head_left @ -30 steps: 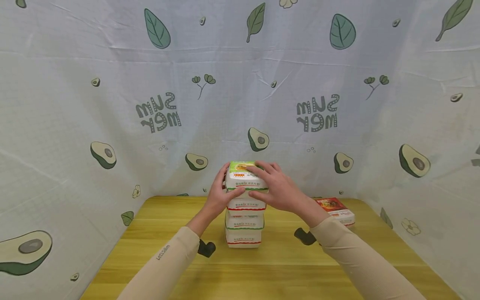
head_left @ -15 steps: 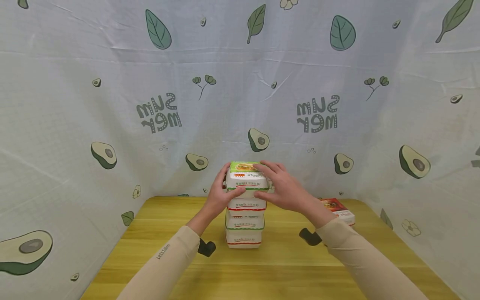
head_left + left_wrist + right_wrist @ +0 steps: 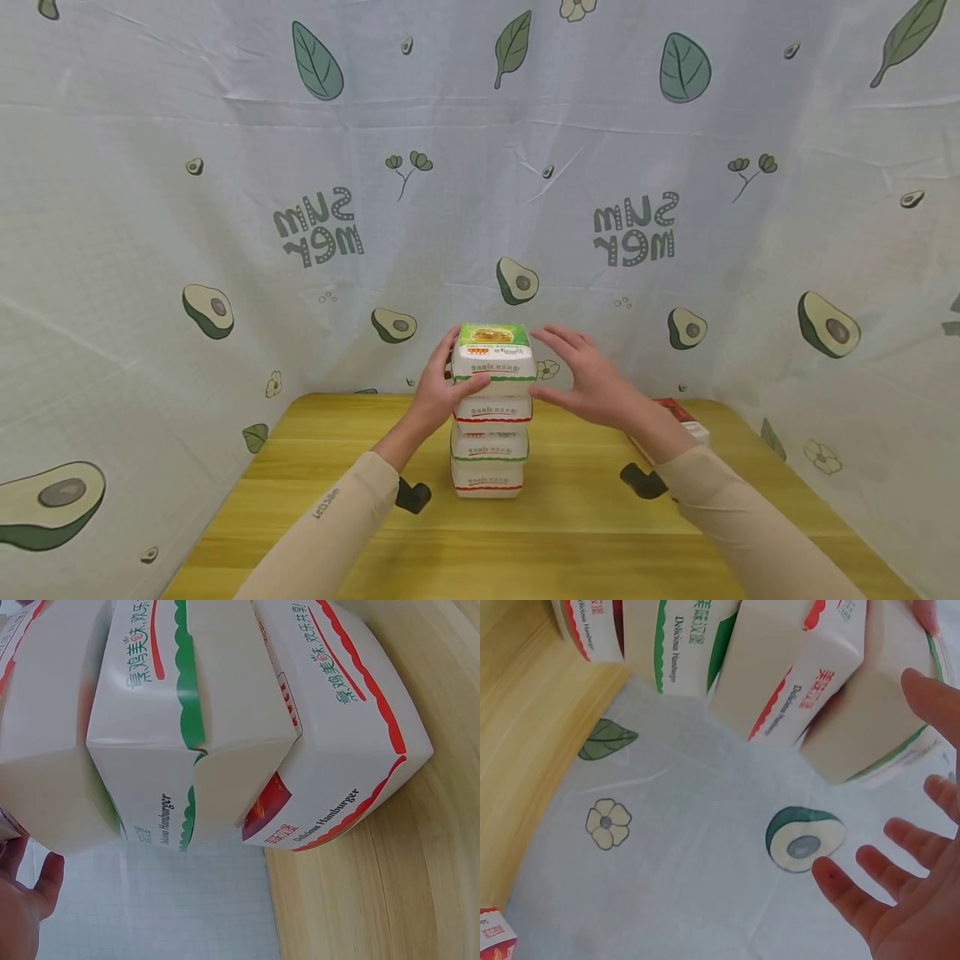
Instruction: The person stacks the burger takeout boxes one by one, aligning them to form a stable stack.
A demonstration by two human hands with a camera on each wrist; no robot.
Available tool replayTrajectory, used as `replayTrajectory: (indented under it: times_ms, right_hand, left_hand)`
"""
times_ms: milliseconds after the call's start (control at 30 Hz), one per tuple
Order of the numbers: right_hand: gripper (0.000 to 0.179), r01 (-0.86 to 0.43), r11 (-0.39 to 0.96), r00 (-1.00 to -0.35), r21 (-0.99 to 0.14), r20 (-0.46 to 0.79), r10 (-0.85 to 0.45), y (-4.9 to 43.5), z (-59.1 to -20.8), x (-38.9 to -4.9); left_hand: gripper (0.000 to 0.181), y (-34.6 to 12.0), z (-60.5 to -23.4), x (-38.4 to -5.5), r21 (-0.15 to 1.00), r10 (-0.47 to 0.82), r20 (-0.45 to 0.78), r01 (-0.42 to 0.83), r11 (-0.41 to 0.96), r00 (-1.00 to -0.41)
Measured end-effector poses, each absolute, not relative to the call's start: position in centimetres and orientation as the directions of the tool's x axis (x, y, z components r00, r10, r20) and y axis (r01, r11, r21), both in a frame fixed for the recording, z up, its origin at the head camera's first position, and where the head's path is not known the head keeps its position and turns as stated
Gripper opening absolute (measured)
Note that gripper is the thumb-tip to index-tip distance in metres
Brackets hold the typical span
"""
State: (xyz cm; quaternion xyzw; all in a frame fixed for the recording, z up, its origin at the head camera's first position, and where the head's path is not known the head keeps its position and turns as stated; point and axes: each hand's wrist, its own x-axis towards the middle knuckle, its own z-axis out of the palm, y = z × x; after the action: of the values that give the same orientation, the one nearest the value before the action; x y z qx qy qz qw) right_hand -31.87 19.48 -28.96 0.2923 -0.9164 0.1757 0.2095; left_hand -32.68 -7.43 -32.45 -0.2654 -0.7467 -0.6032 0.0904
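Observation:
Several white hamburger boxes stand stacked on the wooden table, with green and red scalloped trims alternating. On top sits a green-lidded hamburger box (image 3: 493, 367) with a burger picture. My left hand (image 3: 433, 390) grips this top box at its left side, its thumb across the front; most of its fingers are hidden behind. My right hand (image 3: 592, 382) is at the right of the top box, fingers spread and holding nothing. In the right wrist view, the spread fingers (image 3: 847, 896) show beside the stack. The bottom box (image 3: 345, 720) has red trim and stands on the tabletop.
A separate red-topped box (image 3: 699, 432) lies at the table's right rear, partly behind my right forearm. The wooden table (image 3: 480, 558) ends in front of a hanging cloth (image 3: 465, 208) printed with avocados and leaves. Black wrist mounts (image 3: 412, 497) stick out under both forearms.
My right hand has drawn away to the right from the top box, uncovering its lid and right edge. My left hand and the stack have stayed in place.

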Motion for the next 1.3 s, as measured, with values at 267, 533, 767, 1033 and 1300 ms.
replayTrajectory:
  times_ms: [267, 533, 767, 1033, 1300]
  right_hand:
    - [0.084, -0.588, 0.78, -0.753, -0.213, 0.495, -0.432, 21.3, -29.7, -31.9]
    - [0.08, -0.57, 0.794, -0.766, -0.213, 0.486, -0.42, 23.2, -30.5, -32.3]
    - [0.078, -0.56, 0.799, -0.78, -0.218, 0.464, -0.42, 24.9, -31.6, -33.2]
    - [0.077, -0.565, 0.793, -0.771, -0.226, 0.486, -0.411, 26.6, -32.5, -34.0]
    - [0.075, -0.562, 0.784, -0.784, -0.262, 0.471, -0.404, 28.1, -33.4, -34.2]
  left_hand:
    - [0.089, -7.5, -32.6, -32.7, 0.863, 0.284, 0.442, 0.489, 0.123, -0.851]
    - [0.088, -7.5, -32.7, -32.7, 0.855, 0.282, 0.459, 0.505, 0.116, -0.843]
    - [0.089, -7.4, -34.2, -34.4, 0.851, 0.258, 0.475, 0.514, 0.11, -0.841]
    - [0.09, -7.4, -33.6, -34.0, 0.858, 0.265, 0.454, 0.498, 0.128, -0.851]
    - [0.089, -7.4, -32.4, -32.5, 0.842, 0.272, 0.474, 0.522, 0.137, -0.837]
